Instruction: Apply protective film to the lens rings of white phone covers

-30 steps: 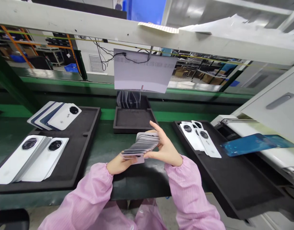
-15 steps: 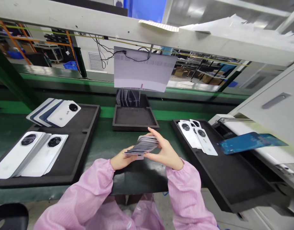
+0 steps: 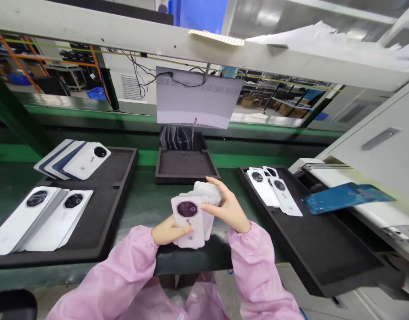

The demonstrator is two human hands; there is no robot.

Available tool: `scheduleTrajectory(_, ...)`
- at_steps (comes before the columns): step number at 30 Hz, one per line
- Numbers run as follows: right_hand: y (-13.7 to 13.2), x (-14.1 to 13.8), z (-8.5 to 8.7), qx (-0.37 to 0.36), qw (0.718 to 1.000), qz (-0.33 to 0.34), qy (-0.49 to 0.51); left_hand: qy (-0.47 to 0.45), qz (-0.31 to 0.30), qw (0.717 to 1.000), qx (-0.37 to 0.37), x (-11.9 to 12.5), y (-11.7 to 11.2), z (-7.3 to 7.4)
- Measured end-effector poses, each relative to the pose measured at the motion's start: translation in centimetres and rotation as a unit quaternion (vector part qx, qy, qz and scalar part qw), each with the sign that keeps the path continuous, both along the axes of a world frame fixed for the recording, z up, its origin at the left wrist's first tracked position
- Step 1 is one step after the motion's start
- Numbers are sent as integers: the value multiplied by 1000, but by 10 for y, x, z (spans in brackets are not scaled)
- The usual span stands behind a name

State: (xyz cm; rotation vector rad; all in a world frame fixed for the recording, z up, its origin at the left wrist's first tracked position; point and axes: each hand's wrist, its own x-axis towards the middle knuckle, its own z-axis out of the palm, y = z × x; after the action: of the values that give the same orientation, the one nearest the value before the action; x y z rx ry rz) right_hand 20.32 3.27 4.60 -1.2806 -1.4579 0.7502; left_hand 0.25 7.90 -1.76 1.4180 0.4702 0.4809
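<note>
1. My left hand [image 3: 166, 231] was closed around the lower end of the stack of back covers [image 3: 191, 222]. Its thumb lay on the front cover, which was tilted up to face me.
2. My right hand [image 3: 226, 209] gripped the same stack from the right, fingers curled over its top edge and wrist bent inward.
3. The stack sat between both hands, above the green bench [image 3: 144, 200].
4. Beyond the grip was a small black tray [image 3: 186, 163].
5. Well left of the grip was the left tray [image 3: 114, 186], and well right of it the right tray [image 3: 324, 249]. Both held white covers [image 3: 274, 189].
</note>
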Motion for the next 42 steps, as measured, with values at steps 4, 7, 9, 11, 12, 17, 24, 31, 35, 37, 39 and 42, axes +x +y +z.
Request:
scheduleTrajectory(4,-1,-2,5,1,1000,-5,23,2,-23,999,-40,-2,-12,11)
scheduleTrajectory(7,0,-6,9,26,999,-16,11,7,-31,998,-60,-5,-17,17)
scheduleTrajectory(9,0,-8,10,68,997,-23,-11,10,-34,997,-66,-7,-18,18)
scheduleTrajectory(11,0,-9,11,132,990,-24,-38,12,-39,997,-66,-9,-19,20)
scheduleTrajectory(12,-1,-9,12,163,985,-21,-54,12,-43,997,-67,-10,-20,21)
scheduleTrajectory(17,-4,-6,24,231,965,37,-121,37,-52,997,49,-14,-18,32)
scheduleTrajectory(24,-4,-6,34,290,936,73,-186,27,-69,960,270,-16,-9,41)
scheduleTrajectory(31,-7,-5,36,291,925,86,-229,6,-69,964,258,-16,-9,39)
scheduleTrajectory(35,-11,-6,39,275,921,88,-262,-10,-63,976,208,-15,-12,39)
scheduleTrajectory(37,-12,-7,40,273,927,81,-246,-5,-68,983,168,-15,-13,40)
scheduleTrajectory(39,-11,-10,38,275,937,64,-207,-4,-78,992,99,-15,-15,40)
scheduleTrajectory(42,-10,-15,33,278,947,26,-161,-15,-89,996,-8,-16,-18,40)
